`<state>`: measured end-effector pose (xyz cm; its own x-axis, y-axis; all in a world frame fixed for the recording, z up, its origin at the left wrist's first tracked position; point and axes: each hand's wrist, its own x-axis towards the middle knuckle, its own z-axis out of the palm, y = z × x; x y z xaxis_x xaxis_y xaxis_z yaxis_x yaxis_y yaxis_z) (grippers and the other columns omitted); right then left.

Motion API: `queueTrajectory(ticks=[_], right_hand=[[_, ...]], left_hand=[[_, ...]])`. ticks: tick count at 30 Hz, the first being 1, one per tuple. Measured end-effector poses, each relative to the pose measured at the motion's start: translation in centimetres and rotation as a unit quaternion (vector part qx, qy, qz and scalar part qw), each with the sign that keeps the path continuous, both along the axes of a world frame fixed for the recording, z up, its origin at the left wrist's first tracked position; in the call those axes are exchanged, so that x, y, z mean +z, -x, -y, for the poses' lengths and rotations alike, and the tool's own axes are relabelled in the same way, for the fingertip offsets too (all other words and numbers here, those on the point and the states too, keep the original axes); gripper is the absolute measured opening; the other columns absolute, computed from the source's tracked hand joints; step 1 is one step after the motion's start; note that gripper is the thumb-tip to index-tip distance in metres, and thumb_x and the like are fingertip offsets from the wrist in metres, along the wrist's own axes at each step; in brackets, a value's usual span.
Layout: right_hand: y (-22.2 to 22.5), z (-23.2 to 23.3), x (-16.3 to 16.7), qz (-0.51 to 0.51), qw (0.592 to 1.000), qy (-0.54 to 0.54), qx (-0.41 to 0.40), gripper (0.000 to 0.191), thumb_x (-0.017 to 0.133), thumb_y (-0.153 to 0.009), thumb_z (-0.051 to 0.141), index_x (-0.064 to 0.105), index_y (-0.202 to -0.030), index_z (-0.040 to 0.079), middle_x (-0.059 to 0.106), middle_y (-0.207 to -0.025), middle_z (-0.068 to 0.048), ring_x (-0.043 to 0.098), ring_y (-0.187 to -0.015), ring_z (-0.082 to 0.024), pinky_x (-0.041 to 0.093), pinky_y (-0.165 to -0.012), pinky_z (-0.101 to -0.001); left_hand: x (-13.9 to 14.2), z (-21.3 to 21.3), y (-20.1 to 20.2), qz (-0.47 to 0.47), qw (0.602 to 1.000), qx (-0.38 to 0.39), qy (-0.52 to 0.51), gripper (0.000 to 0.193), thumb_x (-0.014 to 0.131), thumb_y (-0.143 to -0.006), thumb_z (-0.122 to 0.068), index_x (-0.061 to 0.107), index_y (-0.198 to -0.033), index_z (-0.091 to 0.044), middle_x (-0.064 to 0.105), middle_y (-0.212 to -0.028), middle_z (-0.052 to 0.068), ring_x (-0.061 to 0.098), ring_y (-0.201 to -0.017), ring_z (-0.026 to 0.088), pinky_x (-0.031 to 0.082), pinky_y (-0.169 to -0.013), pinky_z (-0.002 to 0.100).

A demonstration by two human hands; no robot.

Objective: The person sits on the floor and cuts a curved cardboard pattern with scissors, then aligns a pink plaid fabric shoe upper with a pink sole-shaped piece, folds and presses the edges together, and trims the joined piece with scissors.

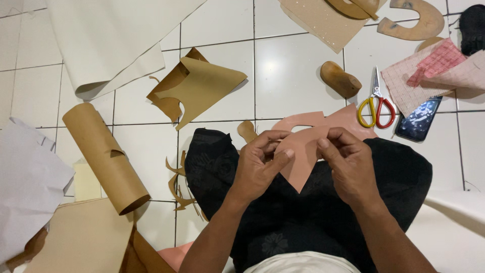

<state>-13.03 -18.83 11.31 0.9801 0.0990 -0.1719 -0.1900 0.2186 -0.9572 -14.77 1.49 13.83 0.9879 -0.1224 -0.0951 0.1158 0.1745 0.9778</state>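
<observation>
White tiled floor (288, 76): scissors (376, 103), paper roll (103, 156).

Single head view, straight down, close over lap, tiled floor (293, 71).

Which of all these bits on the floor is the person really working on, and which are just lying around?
In hand:
- pink cut-out sheet piece, held by left hand and right hand

Lying about:
- red-and-yellow-handled scissors
- rolled tan sheet
- folded tan offcut
- wooden shoe form
- dark phone
</observation>
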Motion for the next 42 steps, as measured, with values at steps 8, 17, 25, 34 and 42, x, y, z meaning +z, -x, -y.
queueTrajectory(ticks=[8, 17, 25, 34, 42], right_hand=[[-0.5, -0.3, 0.2, 0.042, 0.996, 0.019, -0.072, 0.017, 0.067, -0.102, 0.013, 0.072, -0.105, -0.003, 0.072, -0.091, -0.008, 0.068, -0.082, -0.012, 0.057, -0.075, -0.0274], [3.0, -1.3, -3.3, -0.092, 0.975, 0.112, 0.168, 0.022, 0.076, -0.09, 0.019, 0.077, -0.088, -0.003, 0.074, -0.075, -0.006, 0.069, -0.07, -0.012, 0.059, -0.065, -0.0255], [3.9, 3.1, -5.3, 0.028, 0.96, 0.279, -0.014, 0.015, 0.076, -0.088, 0.012, 0.077, -0.1, 0.002, 0.073, -0.092, -0.002, 0.065, -0.077, -0.008, 0.052, -0.065, -0.0232], [3.7, 12.4, -6.0, -0.036, 0.91, 0.38, -0.162, 0.014, 0.064, -0.108, 0.004, 0.062, -0.117, -0.007, 0.069, -0.093, -0.012, 0.071, -0.084, -0.013, 0.06, -0.072, -0.0243], [4.6, 12.1, -7.6, -0.129, 0.931, 0.284, -0.188, 0.018, 0.069, -0.103, 0.004, 0.068, -0.118, -0.005, 0.07, -0.097, -0.012, 0.065, -0.086, -0.012, 0.052, -0.072, -0.0231]], left_hand=[[-2.4, 1.8, 0.6, 0.015, 0.997, 0.07, 0.012, 0.024, 0.07, -0.102, -0.017, 0.072, -0.115, 0.002, 0.075, -0.091, 0.003, 0.063, -0.082, 0.004, 0.05, -0.074, 0.021], [-4.6, -0.1, -0.3, -0.011, 0.993, 0.115, -0.017, 0.018, 0.071, -0.1, -0.012, 0.071, -0.109, 0.004, 0.074, -0.088, 0.004, 0.065, -0.08, 0.004, 0.053, -0.071, 0.02], [-8.7, -1.7, -0.8, -0.108, 0.994, 0.005, -0.013, 0.025, 0.063, -0.102, -0.018, 0.07, -0.116, 0.002, 0.076, -0.097, 0.008, 0.072, -0.09, 0.014, 0.06, -0.083, 0.029], [-15.3, 2.4, -8.7, -0.005, 0.882, -0.02, -0.471, 0.055, 0.074, -0.087, -0.018, 0.056, -0.135, 0.003, 0.059, -0.134, 0.026, 0.053, -0.121, 0.043, 0.045, -0.101, 0.05], [-16.2, 4.5, -13.7, -0.111, 0.791, -0.034, -0.6, 0.055, 0.076, -0.075, -0.008, 0.056, -0.125, 0.005, 0.059, -0.116, 0.022, 0.055, -0.112, 0.041, 0.047, -0.095, 0.05]])
